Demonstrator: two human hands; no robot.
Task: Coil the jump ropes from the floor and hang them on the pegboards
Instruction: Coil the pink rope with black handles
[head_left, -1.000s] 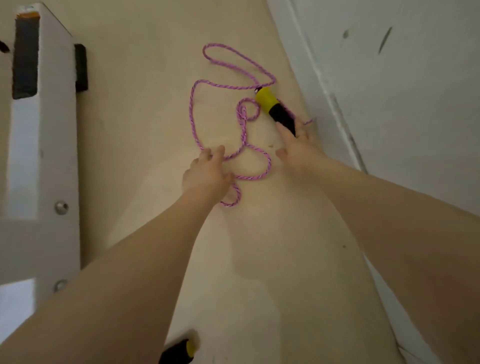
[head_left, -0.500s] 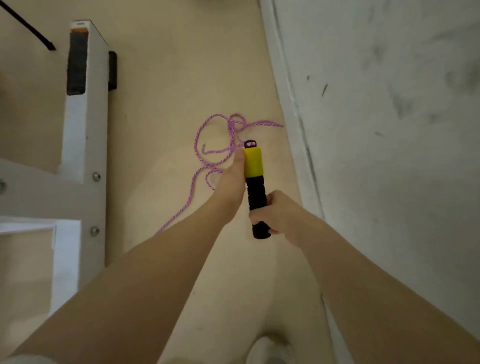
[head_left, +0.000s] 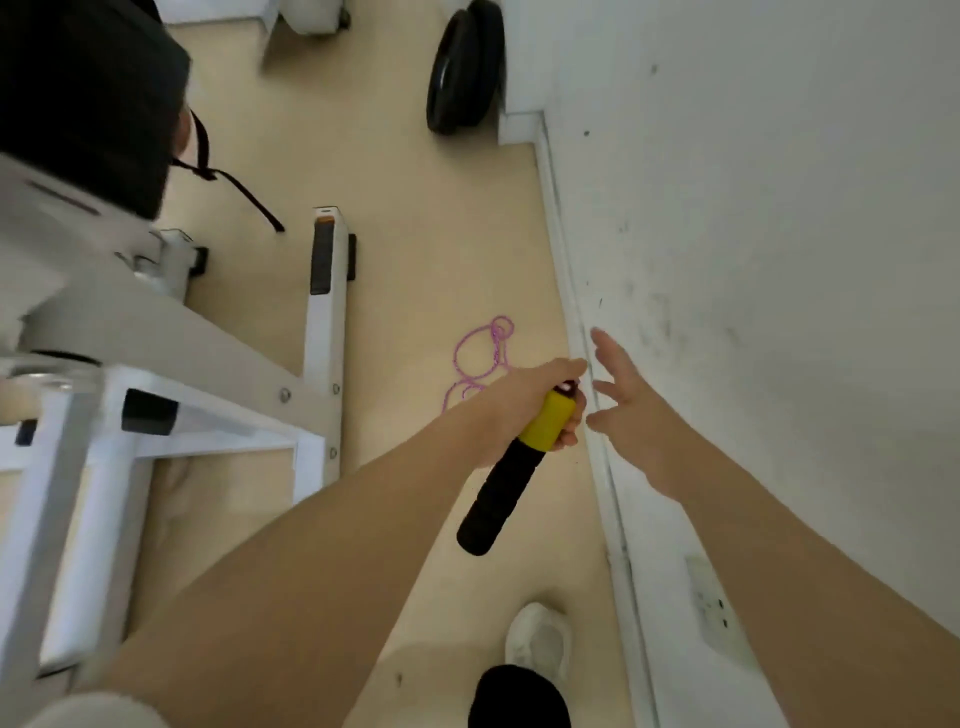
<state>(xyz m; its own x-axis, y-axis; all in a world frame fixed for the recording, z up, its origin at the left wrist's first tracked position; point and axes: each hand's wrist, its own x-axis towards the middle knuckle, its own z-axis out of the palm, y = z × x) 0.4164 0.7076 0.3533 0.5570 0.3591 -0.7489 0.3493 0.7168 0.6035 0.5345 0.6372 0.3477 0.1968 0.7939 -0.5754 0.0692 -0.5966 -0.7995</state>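
One jump-rope handle (head_left: 511, 465) lifted off the floor so far, gripped by the left hand (head_left: 537, 397) around its yellow upper section, with the black foam grip slanting down and back toward the body, free of any hold. Left arm reaching forward from the lower left, fingers wrapped round the yellow part, thumb side toward the top end where the cord leaves the handle. Just beside it, toward the wall, the right hand (head_left: 626, 400) empty, fingers spread and straight, palm turned toward the handle, touching nothing; right arm extended along the baseboard (head_left: 582, 332). Beyond the left hand, the purple rope (head_left: 480, 358) lying on the beige floor (head_left: 426, 218) in loose, uneven loops, partly hidden behind the wrist, not coiled at all. Second handle not in view. No pegboard in view either, so coiling and hanging both judged undone: task only at its start, with gathering the cord into loops the likely step in hand. Left of the rope, the white frame of a weight bench (head_left: 324, 332) with a dark strap (head_left: 228, 182) trailing from it. Farther off, black weight plates (head_left: 462, 73) leaning at the white wall (head_left: 779, 208). Near the lower edge, a white shoe (head_left: 537, 642) on the floor.
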